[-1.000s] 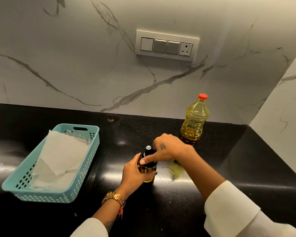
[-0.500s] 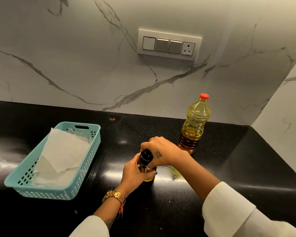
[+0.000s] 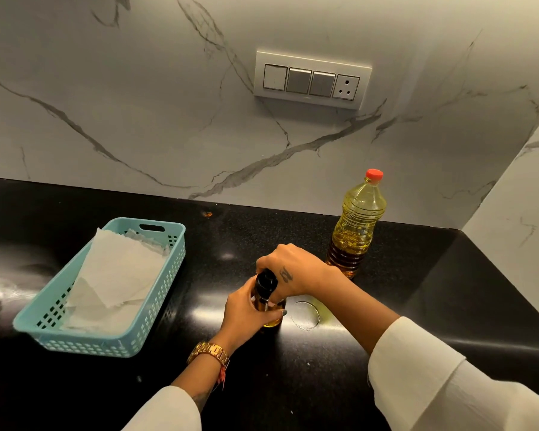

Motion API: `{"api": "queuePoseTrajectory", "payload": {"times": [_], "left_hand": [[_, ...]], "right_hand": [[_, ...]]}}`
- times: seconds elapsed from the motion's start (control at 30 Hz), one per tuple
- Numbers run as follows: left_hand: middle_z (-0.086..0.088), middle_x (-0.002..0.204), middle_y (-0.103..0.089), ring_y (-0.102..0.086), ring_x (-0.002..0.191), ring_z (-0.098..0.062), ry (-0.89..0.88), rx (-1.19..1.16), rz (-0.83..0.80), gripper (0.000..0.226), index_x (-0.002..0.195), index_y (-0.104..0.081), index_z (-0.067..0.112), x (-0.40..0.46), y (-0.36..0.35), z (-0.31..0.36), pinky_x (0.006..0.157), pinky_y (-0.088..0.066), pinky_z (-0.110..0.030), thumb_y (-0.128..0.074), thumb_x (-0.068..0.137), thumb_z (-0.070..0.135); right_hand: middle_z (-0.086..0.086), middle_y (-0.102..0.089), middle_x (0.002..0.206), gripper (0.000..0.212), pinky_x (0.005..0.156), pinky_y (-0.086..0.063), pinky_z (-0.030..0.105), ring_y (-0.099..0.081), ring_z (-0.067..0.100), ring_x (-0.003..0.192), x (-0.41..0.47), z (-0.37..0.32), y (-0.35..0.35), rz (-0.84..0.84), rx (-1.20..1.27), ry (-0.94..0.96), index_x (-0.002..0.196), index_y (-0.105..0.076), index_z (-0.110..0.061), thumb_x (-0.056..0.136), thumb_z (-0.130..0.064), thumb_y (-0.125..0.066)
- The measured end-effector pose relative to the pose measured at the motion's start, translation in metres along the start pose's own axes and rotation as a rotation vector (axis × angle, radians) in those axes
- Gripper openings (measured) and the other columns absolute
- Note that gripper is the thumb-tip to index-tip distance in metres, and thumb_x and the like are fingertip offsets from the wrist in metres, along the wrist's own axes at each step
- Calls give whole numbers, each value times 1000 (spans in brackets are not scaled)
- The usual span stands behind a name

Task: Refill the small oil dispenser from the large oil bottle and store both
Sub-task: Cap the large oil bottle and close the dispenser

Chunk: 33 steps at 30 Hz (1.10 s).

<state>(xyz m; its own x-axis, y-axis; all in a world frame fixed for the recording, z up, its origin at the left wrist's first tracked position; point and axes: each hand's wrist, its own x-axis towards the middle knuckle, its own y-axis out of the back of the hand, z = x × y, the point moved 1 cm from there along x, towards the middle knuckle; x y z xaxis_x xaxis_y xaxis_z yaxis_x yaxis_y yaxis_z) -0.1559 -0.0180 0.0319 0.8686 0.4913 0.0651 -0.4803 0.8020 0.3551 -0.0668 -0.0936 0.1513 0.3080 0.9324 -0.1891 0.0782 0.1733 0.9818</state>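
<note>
Capping step: left hand (image 3: 246, 309) grips small oil dispenser (image 3: 266, 301), right hand (image 3: 288, 270) clamps its black cap (image 3: 265, 280); next, storing it with large oil bottle (image 3: 357, 225) at 2 o'clock.

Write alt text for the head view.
Left hand grips a small oil dispenser on a black counter; right hand grips its black top. Capped large oil bottle behind; teal basket of paper left.

Teal basket (image 3: 156, 321), black counter (image 3: 417, 306), yellow oil btl (image 3: 357, 225) w/ red cap (image 3: 374, 173).
</note>
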Motion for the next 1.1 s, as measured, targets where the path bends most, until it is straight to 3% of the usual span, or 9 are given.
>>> {"api": "queuePoseTrajectory", "payload": {"times": [0.17,0.33,0.43,0.57,1.1], "left_hand": [[16,95,-66,-61,91,2,-1,-13,1,56,97,-52,40,0,1,0,75,-47,-11,-86,58,20],[17,96,-64,-60,91,5,4,-12,-11,58,104,-53,35,1,1,-1,72,-45,-5,-86,58,20],[17,96,-64,-60,92,3,8,9,1,60,105,-53,34,2,0,-4,74,-45,-7,-86,56,26],[14,99,-66,-62,95,-2,2,5,5,62,108,-55,31,3,-1,-6,82,-50,-18,-87,54,28],[12,102,-67,-61,98,-4,16,-12,-13,66,112,-57,29,6,-2,-12,86,-51,-22,-86,53,31]], "right_hand": [[10,-66,105,56,71,-54,31,-63,23,89,0,-6,-5,54,13,-85,116,-55,-11,74,-41,-74],[9,-58,120,79,82,-47,33,-56,27,107,-2,-2,0,-23,126,-81,135,-35,-23,70,-39,-77],[7,-61,113,65,80,-50,31,-58,25,103,1,1,1,-75,53,4,129,-46,-24,72,-28,-77],[6,-64,107,59,77,-56,33,-62,22,96,6,3,5,-87,10,4,121,-56,-19,68,-30,-79],[1,-66,104,58,73,-57,30,-63,17,90,7,13,6,-67,11,96,118,-57,-24,65,-34,-80]]}}
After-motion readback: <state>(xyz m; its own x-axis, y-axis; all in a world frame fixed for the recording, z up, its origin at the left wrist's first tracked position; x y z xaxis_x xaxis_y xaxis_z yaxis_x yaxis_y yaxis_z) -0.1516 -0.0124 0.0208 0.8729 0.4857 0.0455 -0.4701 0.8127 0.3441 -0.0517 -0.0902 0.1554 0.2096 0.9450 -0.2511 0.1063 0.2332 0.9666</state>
